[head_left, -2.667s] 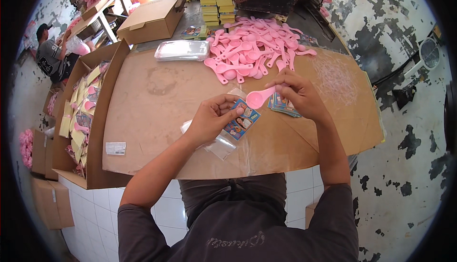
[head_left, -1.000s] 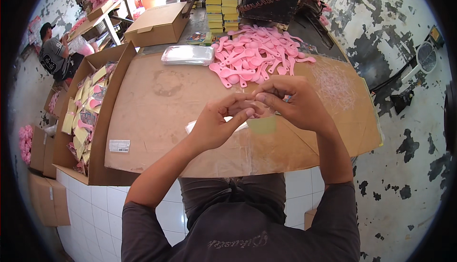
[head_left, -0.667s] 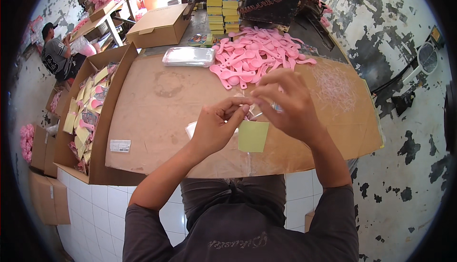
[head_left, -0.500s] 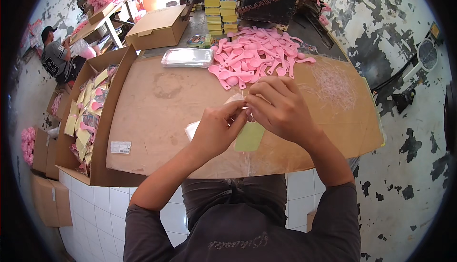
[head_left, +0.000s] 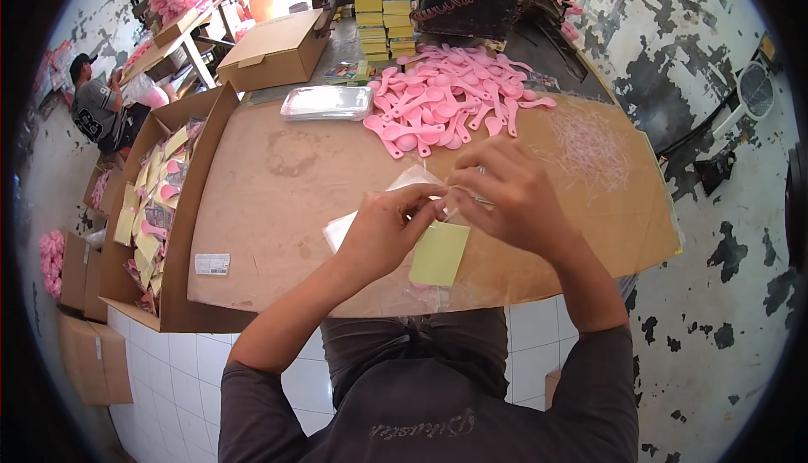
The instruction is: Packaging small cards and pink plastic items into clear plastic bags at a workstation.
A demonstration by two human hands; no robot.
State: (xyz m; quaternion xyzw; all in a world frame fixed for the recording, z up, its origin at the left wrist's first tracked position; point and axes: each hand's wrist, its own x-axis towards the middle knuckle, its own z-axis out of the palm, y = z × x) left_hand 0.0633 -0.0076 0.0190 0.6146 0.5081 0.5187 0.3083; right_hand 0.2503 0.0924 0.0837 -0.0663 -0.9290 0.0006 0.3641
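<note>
My left hand (head_left: 389,226) pinches the upper edge of a small clear plastic bag, below which a pale yellow-green card (head_left: 439,256) hangs. Close beside it on the right, my right hand (head_left: 512,194) has its fingers curled and slightly blurred near the bag's top; what they hold, if anything, I cannot make out. Beneath the left hand lie white, clear plastic sleeves (head_left: 411,178), partly hidden. Beyond my hands spreads a heap of pink plastic spoons (head_left: 442,101).
The cardboard-covered table (head_left: 252,219) carries a stack of clear packets (head_left: 326,103) and a tangle of thin clear strips (head_left: 589,150). At left, an open carton (head_left: 178,269) contains packed spoons and cards. Stacked cards (head_left: 370,23) stand behind; a person (head_left: 99,101) sits far left.
My right hand has shifted slightly right, away from the left fingers. The yellow-green card shows more fully and hangs a little lower. My left hand stays nearly in place.
</note>
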